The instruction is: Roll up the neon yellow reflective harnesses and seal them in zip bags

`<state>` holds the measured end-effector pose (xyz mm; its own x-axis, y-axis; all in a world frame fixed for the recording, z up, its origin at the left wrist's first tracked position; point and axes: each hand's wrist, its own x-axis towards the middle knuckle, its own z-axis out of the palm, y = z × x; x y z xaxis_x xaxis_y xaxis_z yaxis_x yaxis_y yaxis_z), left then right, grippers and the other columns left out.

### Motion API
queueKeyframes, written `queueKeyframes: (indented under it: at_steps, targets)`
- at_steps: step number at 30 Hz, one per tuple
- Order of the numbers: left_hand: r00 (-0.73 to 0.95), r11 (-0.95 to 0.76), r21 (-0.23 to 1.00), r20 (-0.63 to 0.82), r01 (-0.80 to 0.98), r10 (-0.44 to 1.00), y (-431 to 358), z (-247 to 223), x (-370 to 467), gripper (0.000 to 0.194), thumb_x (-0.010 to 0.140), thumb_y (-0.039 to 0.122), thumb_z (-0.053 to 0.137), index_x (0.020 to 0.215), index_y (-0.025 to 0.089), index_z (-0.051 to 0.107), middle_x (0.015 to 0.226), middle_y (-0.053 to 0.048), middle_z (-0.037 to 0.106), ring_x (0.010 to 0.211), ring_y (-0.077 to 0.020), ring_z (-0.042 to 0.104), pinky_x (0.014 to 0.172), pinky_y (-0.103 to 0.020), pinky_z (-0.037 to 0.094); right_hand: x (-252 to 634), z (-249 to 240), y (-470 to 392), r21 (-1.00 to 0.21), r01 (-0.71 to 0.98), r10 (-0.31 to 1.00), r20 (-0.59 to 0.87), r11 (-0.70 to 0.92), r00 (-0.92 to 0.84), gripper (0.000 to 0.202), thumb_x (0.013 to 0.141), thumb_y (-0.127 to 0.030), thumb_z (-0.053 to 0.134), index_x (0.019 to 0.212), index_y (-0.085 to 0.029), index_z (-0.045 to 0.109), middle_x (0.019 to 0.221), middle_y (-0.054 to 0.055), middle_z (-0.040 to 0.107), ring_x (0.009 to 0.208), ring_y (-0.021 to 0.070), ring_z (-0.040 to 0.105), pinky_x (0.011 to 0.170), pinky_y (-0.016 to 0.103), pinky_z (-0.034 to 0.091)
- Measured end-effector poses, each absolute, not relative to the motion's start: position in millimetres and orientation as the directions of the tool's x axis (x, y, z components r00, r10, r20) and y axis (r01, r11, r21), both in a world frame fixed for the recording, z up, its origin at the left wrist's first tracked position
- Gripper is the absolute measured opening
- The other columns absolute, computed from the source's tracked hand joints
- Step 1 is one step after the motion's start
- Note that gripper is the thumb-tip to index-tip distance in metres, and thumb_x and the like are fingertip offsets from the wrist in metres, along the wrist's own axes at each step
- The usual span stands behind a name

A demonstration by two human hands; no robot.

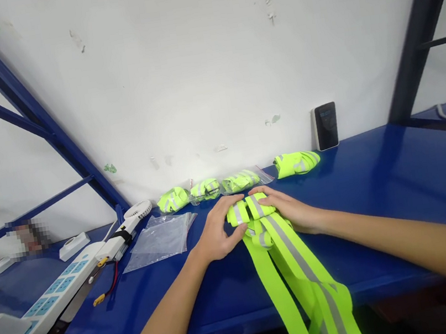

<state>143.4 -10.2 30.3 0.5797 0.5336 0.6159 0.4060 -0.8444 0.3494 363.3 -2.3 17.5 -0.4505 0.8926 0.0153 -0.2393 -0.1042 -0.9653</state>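
Left hand [219, 233] and right hand [288, 208] grip the reflective strapping [305, 266], partly rolled, its lower lengths loose; four compact bundles [297, 164] lie behind it, plastic bags [162, 237] to its left

The yellow-green band [305, 266] with silvery-grey stripes is partly rolled, its flattened coils lying between the far and near edges of the blue surface [398, 191], its loose lengths hanging over the near edge.

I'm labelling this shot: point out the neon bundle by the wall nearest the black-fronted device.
The rightmost neon bundle, beside the device; the other three lie farther left.
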Motion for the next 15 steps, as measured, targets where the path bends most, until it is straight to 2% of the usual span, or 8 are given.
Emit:
queueKeyframes:
  at_steps: [3, 7, 10, 13, 15]
  targets:
    - [0.545, -0.838, 0.384, 0.638, 0.387, 0.544, -10.7, 31.6, 144.4, 0.042, 0.085, 0.027, 0.060, 0.126, 0.019, 0.053, 0.122, -0.013, 0.060, 0.111, -0.0270, 0.056, 0.096, -0.041, 0.043, 363.8, 18.1, 0.4, -0.970, -0.230, 0.884, 0.035, -0.084, -0.467, 0.031, 0.083, -0.035, 0.060, 0.112, -0.025, 0.054, 0.078, -0.003, 0.059, 0.066, 0.0145, 0.057, 0.058, 0.023, 0.044]
    - [0.538, -0.827, 0.411, 0.628, 0.385, 0.562, -11.5, 30.0, 145.5, 0.038, 0.086, 0.028, 0.060, 0.123, 0.019, 0.057, 0.120, -0.011, 0.062, 0.110, -0.0260, 0.058, 0.095, -0.038, 0.043, 368.0, 17.3, 2.4, -0.971, -0.235, 0.870, 0.072, -0.051, -0.487, 0.033, 0.085, -0.041, 0.060, 0.112, -0.024, 0.054, 0.083, -0.002, 0.059, 0.070, 0.0140, 0.057, 0.062, 0.023, 0.046]
    - [0.399, -0.740, 0.481, 0.632, 0.470, 0.665, -11.4, 27.4, 146.9, 0.032, 0.090, 0.030, 0.056, 0.119, 0.019, 0.060, 0.112, -0.008, 0.066, 0.096, -0.0219, 0.062, 0.086, -0.032, 0.045, 371.7, 17.8, -1.1, -0.977, -0.214, 0.799, 0.138, 0.012, -0.586, 0.045, 0.084, -0.050, 0.061, 0.116, -0.020, 0.054, 0.093, 0.002, 0.062, 0.078, 0.0167, 0.060, 0.072, 0.028, 0.050]
    - [0.177, -0.636, 0.625, 0.636, 0.453, 0.751, -10.1, 25.8, 150.0, 0.029, 0.094, 0.037, 0.050, 0.112, 0.018, 0.062, 0.102, -0.006, 0.067, 0.079, -0.0168, 0.060, 0.072, -0.026, 0.044, 372.7, 17.8, -5.8, -0.967, -0.014, 0.696, 0.194, 0.256, -0.691, 0.057, 0.080, -0.048, 0.069, 0.126, -0.019, 0.051, 0.092, 0.004, 0.064, 0.079, 0.0199, 0.062, 0.073, 0.032, 0.052]
    - [0.082, -0.594, 0.721, 0.609, 0.358, 0.789, -8.2, 25.1, 152.7, 0.030, 0.094, 0.041, 0.049, 0.106, 0.018, 0.063, 0.097, -0.004, 0.066, 0.076, -0.0152, 0.057, 0.068, -0.024, 0.042, 372.7, 16.4, -6.0, -0.867, 0.164, 0.706, 0.258, 0.470, -0.660, 0.056, 0.082, -0.044, 0.068, 0.129, -0.019, 0.050, 0.092, 0.005, 0.064, 0.078, 0.0212, 0.061, 0.071, 0.034, 0.052]
